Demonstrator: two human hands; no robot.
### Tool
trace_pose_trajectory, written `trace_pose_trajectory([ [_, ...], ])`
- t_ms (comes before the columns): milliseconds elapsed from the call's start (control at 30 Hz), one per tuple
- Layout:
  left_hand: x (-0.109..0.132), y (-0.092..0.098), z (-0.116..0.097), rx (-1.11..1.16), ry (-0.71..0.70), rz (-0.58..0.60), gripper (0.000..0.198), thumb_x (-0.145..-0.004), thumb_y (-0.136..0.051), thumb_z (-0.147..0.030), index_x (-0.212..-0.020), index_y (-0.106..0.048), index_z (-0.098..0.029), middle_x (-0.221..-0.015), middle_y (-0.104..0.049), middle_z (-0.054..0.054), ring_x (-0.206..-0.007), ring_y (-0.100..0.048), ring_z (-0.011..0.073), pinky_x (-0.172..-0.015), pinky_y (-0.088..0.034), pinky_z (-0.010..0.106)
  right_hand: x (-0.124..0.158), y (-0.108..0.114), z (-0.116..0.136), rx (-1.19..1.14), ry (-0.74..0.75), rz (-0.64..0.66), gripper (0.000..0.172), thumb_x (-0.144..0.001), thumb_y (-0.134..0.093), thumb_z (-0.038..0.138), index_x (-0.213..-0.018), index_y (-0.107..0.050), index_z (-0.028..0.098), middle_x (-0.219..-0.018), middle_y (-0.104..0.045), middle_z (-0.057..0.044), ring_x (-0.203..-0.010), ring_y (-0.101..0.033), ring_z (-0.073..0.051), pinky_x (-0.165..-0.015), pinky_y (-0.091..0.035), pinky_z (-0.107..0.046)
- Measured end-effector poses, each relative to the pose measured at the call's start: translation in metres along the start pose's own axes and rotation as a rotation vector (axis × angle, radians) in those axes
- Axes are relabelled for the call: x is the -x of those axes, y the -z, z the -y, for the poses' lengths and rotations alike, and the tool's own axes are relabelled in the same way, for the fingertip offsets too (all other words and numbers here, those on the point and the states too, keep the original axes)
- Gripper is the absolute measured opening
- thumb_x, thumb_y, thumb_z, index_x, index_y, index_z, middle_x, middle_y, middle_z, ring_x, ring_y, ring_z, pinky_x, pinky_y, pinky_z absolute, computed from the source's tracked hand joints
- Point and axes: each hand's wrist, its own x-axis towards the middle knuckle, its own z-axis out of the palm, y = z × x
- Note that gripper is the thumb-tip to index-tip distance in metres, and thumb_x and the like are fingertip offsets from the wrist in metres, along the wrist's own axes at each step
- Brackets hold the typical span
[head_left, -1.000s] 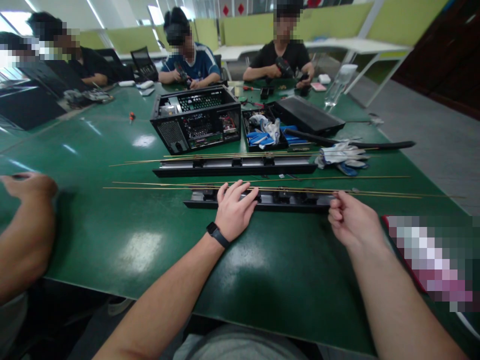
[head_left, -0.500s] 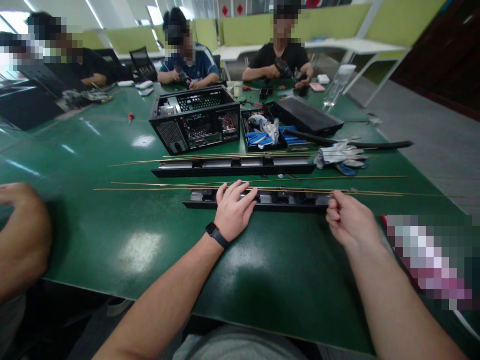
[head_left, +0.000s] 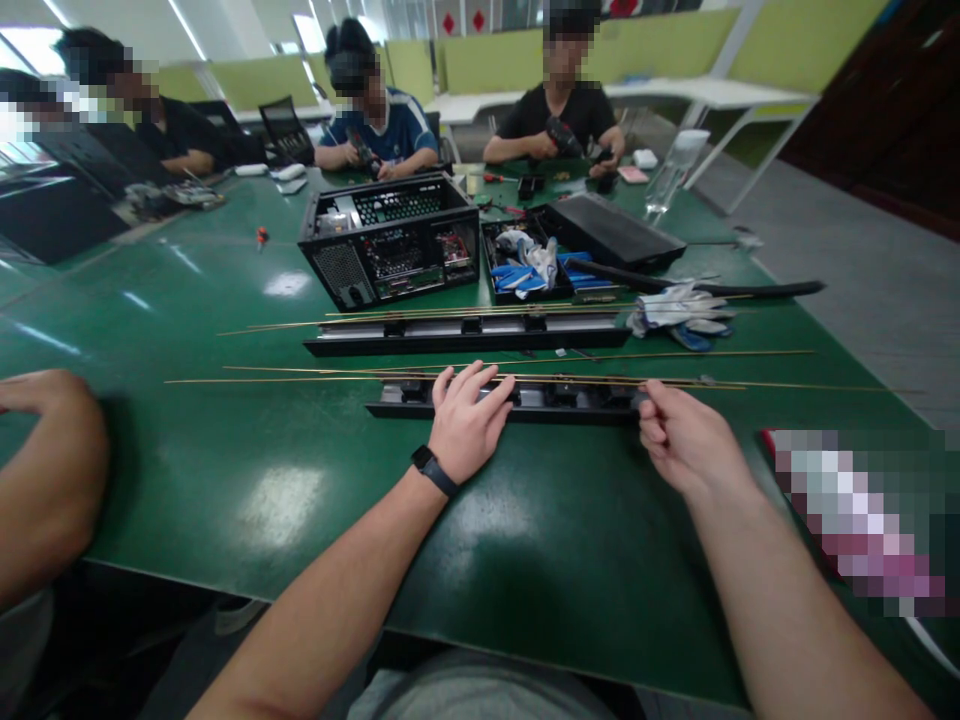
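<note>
My left hand [head_left: 474,418] lies with fingers spread over a black channel-shaped rail [head_left: 442,411], touching its top and the thin rods there. Several long, thin brass-coloured rods [head_left: 247,380] run lengthwise along this rail and stick out past both ends. At the rail's right end, my right hand [head_left: 686,435] is closed, thumb and forefinger pinching one of these rods; the exact grip point is partly hidden by the fingers. Farther back lies a second black rail [head_left: 465,340], with more thin rods [head_left: 360,315] along it.
Behind the rails stand an open computer case [head_left: 390,245] and a black tray holding gloves [head_left: 529,260]. White-and-blue gloves [head_left: 679,312] and a black tube [head_left: 750,290] lie to the right. A clear bottle [head_left: 677,170] stands farther back. Co-workers sit across; a neighbour's arm [head_left: 52,470] is at left.
My right hand has moved a little to the left, and a thin rod has slid left with it, its left end reaching farther out. My left hand has stayed in place.
</note>
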Motion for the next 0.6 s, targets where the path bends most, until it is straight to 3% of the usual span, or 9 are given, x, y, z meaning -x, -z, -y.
trace_pose_trajectory([
  [233,0.000,-0.001,0.001,-0.007,-0.023,-0.023,0.037,-0.125,-0.080,-0.026,-0.158,-0.094,-0.036,-0.167,-0.090,0.014,-0.168,-0.080,0.0395,-0.151,-0.047,0.069,-0.010,0.009,-0.001,-0.032,0.025,-0.051,0.034,-0.117,-0.096,0.032,-0.100,-0.067,0.026,-0.070,-0.063,0.009,-0.042,-0.047,-0.006,-0.033,-0.028,-0.014],
  [400,0.000,-0.001,0.001,-0.005,-0.012,-0.010,0.039,-0.124,-0.080,-0.025,-0.160,-0.093,-0.036,-0.168,-0.090,0.014,-0.168,-0.079,0.0396,-0.151,-0.047,0.068,-0.011,0.010,-0.005,0.024,0.014,0.069,0.037,-0.109,-0.105,0.035,-0.103,-0.070,0.026,-0.072,-0.066,0.007,-0.043,-0.048,-0.007,-0.033,-0.028,-0.014],
  [600,0.000,0.000,0.000,-0.001,-0.011,-0.006,0.038,-0.125,-0.079,-0.026,-0.158,-0.094,-0.036,-0.169,-0.089,0.014,-0.169,-0.079,0.0395,-0.151,-0.046,0.068,-0.014,0.013,-0.002,-0.025,0.041,-0.029,0.039,-0.114,-0.101,0.038,-0.100,-0.067,0.027,-0.070,-0.063,0.009,-0.042,-0.048,-0.007,-0.035,-0.028,-0.014],
])
